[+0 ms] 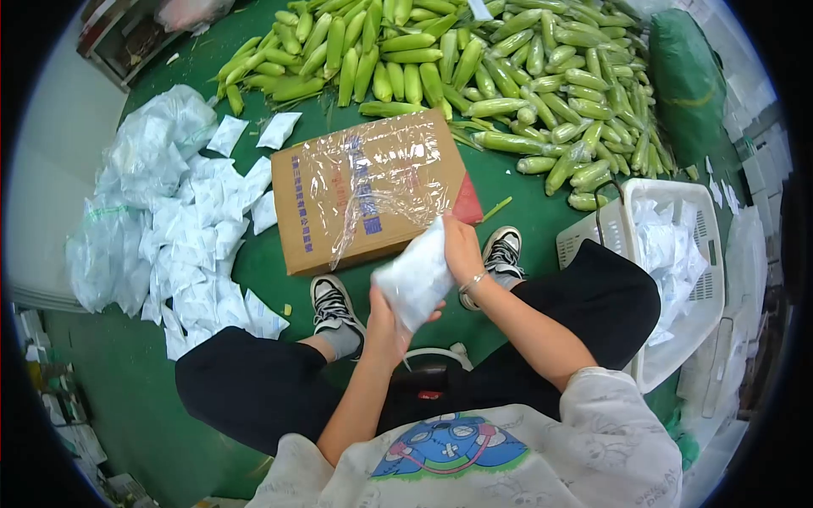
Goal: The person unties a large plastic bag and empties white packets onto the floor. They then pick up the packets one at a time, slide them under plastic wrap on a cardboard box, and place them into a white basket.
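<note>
A plump white pouch (415,275), apparently with clear plastic around it, is held slanted between my two hands above my lap. My left hand (391,328) grips its lower left end from below, the fingertips showing past the near edge. The upper right end is in my right hand (463,252), fingers wrapped over it. Just beyond the pouch lies a cardboard box (322,182) with blue printing and clear film over its top. At the left, many similar white pouches (199,229) lie in a heap on the floor.
A large pile of corn cobs in husks (500,68) covers the far floor, many film-wrapped at the right. Full clear plastic bags (110,254) stand left. A white basket (716,254) with white packets is beside my right knee. A green sack (690,72) stands far right.
</note>
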The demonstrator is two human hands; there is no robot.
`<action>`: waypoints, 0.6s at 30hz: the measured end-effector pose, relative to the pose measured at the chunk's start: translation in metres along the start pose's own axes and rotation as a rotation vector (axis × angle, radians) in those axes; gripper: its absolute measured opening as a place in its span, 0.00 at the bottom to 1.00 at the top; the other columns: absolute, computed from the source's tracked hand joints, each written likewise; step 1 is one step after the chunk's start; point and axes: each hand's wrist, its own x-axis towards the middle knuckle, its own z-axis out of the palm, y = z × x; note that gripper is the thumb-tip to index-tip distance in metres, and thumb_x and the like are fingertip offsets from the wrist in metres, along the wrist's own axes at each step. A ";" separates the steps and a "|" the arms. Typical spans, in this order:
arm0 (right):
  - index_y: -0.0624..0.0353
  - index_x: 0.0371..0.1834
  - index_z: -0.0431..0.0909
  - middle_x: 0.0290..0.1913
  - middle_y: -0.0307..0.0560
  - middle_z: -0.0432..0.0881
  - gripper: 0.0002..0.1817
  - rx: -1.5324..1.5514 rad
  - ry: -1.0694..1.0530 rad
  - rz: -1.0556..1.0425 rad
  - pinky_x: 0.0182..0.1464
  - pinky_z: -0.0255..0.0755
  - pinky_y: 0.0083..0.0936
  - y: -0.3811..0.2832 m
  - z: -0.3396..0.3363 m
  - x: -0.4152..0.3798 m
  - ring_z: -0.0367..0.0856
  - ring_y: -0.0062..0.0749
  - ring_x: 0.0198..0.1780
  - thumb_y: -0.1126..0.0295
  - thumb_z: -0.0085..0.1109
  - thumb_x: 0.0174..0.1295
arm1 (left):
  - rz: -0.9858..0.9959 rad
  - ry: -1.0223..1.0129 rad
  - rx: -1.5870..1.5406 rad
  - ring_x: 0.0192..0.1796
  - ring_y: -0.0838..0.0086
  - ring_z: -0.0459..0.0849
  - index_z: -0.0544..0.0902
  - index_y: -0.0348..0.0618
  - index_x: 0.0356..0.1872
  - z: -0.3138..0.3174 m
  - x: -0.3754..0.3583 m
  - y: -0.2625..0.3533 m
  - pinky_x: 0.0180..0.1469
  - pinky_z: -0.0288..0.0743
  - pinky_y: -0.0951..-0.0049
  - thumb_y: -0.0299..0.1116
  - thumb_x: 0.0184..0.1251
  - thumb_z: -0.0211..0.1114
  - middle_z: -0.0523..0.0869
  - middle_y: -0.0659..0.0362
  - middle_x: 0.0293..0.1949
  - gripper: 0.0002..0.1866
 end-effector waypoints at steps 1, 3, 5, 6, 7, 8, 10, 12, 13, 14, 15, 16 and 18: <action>0.66 0.33 0.74 0.25 0.62 0.77 0.21 -0.196 0.108 -0.122 0.38 0.71 0.46 0.012 0.005 0.002 0.79 0.53 0.29 0.58 0.40 0.72 | 0.200 0.169 0.275 0.46 0.53 0.83 0.63 0.38 0.66 0.003 -0.002 -0.012 0.40 0.82 0.60 0.53 0.75 0.43 0.78 0.40 0.53 0.30; 0.67 0.35 0.74 0.32 0.68 0.79 0.21 -0.259 0.151 -0.090 0.40 0.69 0.53 -0.007 0.011 -0.019 0.77 0.65 0.37 0.59 0.37 0.72 | 0.642 0.455 0.781 0.52 0.51 0.81 0.61 0.36 0.66 -0.009 0.007 -0.019 0.48 0.77 0.60 0.42 0.75 0.48 0.76 0.39 0.57 0.26; 0.67 0.58 0.68 0.37 0.67 0.80 0.23 -0.300 0.026 -0.035 0.40 0.73 0.48 -0.063 0.003 -0.051 0.80 0.59 0.38 0.61 0.47 0.67 | 0.740 0.627 0.926 0.57 0.54 0.77 0.62 0.33 0.66 -0.017 0.027 0.008 0.59 0.68 0.62 0.39 0.74 0.49 0.74 0.37 0.58 0.25; 0.65 0.65 0.64 0.52 0.68 0.75 0.28 -0.459 0.073 -0.366 0.37 0.74 0.46 -0.064 0.011 -0.061 0.80 0.54 0.43 0.63 0.53 0.63 | 0.857 0.563 0.934 0.56 0.57 0.78 0.65 0.32 0.64 -0.048 0.055 0.007 0.59 0.69 0.63 0.39 0.75 0.49 0.76 0.41 0.57 0.25; 0.64 0.66 0.64 0.63 0.74 0.62 0.31 -0.461 -0.037 -0.289 0.45 0.73 0.45 -0.091 0.007 -0.073 0.75 0.60 0.49 0.65 0.56 0.59 | 0.769 0.463 0.768 0.55 0.58 0.79 0.66 0.33 0.64 -0.042 0.059 0.015 0.57 0.71 0.64 0.40 0.75 0.49 0.78 0.44 0.56 0.24; 0.64 0.66 0.64 0.63 0.74 0.62 0.31 -0.468 -0.020 -0.282 0.45 0.73 0.45 -0.092 0.007 -0.076 0.75 0.60 0.49 0.65 0.56 0.59 | 0.676 0.365 0.598 0.54 0.60 0.80 0.68 0.34 0.63 -0.033 0.064 0.019 0.55 0.73 0.64 0.42 0.75 0.49 0.79 0.47 0.54 0.24; 0.62 0.67 0.63 0.64 0.80 0.58 0.34 -0.642 0.135 -0.566 0.58 0.66 0.47 -0.095 0.005 -0.076 0.68 0.71 0.54 0.66 0.58 0.55 | 0.376 0.190 0.471 0.54 0.63 0.79 0.69 0.35 0.63 -0.029 0.079 0.017 0.57 0.73 0.67 0.41 0.76 0.47 0.78 0.49 0.56 0.23; 0.61 0.65 0.68 0.62 0.81 0.59 0.37 -0.556 0.034 -0.497 0.66 0.55 0.51 -0.101 -0.002 -0.088 0.58 0.76 0.63 0.64 0.66 0.49 | -0.003 0.022 0.369 0.53 0.69 0.80 0.71 0.37 0.62 -0.032 0.083 0.017 0.56 0.76 0.68 0.40 0.75 0.48 0.80 0.53 0.55 0.22; 0.60 0.62 0.70 0.63 0.80 0.58 0.36 -0.621 0.166 -0.487 0.66 0.55 0.51 -0.104 -0.007 -0.096 0.59 0.73 0.64 0.63 0.67 0.47 | -0.184 -0.132 0.372 0.49 0.69 0.83 0.72 0.37 0.61 -0.035 0.097 0.012 0.53 0.78 0.68 0.41 0.74 0.50 0.82 0.53 0.53 0.22; 0.60 0.60 0.73 0.65 0.79 0.57 0.35 -0.674 0.295 -0.473 0.66 0.55 0.51 -0.103 -0.009 -0.102 0.59 0.71 0.65 0.62 0.69 0.45 | -0.338 -0.240 0.344 0.46 0.71 0.84 0.75 0.37 0.58 -0.040 0.109 0.000 0.50 0.80 0.68 0.41 0.72 0.54 0.83 0.54 0.50 0.21; 0.59 0.56 0.75 0.65 0.77 0.58 0.32 -0.664 0.357 -0.481 0.66 0.54 0.51 -0.097 -0.012 -0.105 0.59 0.69 0.65 0.61 0.70 0.44 | -0.440 -0.259 0.437 0.46 0.71 0.84 0.77 0.37 0.55 -0.017 0.093 0.002 0.49 0.80 0.69 0.39 0.70 0.57 0.83 0.54 0.49 0.19; 0.59 0.52 0.77 0.65 0.75 0.58 0.30 -0.650 0.429 -0.479 0.66 0.54 0.51 -0.089 -0.017 -0.104 0.59 0.68 0.65 0.61 0.70 0.43 | -0.507 -0.400 0.530 0.39 0.72 0.85 0.79 0.40 0.51 -0.021 0.097 -0.013 0.39 0.81 0.69 0.44 0.68 0.59 0.84 0.56 0.42 0.19; 0.62 0.46 0.77 0.64 0.69 0.63 0.28 -0.601 0.555 -0.524 0.66 0.54 0.51 -0.072 -0.039 -0.088 0.59 0.65 0.66 0.61 0.71 0.40 | -0.807 -0.582 0.607 0.19 0.75 0.80 0.79 0.47 0.42 0.010 0.088 -0.021 0.14 0.73 0.74 0.64 0.65 0.52 0.82 0.60 0.23 0.29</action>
